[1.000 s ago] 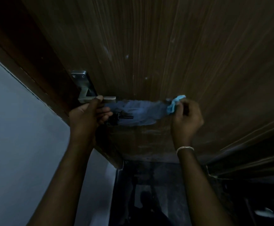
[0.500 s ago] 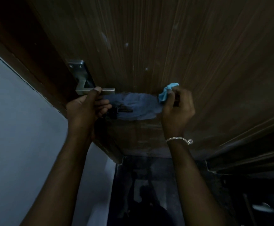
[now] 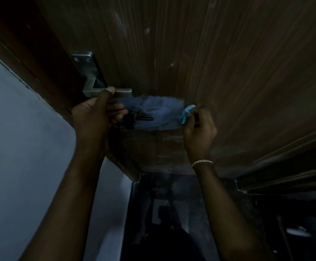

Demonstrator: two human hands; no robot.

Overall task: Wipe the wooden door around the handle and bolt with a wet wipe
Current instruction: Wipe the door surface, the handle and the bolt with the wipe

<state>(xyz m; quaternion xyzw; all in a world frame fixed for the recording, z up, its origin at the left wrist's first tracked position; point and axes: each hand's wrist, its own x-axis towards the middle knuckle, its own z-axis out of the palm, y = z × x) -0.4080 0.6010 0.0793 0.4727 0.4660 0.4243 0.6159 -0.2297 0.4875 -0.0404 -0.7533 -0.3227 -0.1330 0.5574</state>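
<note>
While left hand [image 3: 95, 117] grips handle [image 3: 124, 93], right hand [image 3: 200, 132] pinches wipe [image 3: 186, 113] past the bolt [image 3: 144, 118].

Dim, underexposed wide-angle view with bowed edges, soft blur, deep shadows below.

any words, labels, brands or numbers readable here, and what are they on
No text can be read anywhere in this dim view.
door handle: bare metal, no brand visible.
wet wipe in the right hand: plain blue.
wooden door: only pale smudges.
</note>
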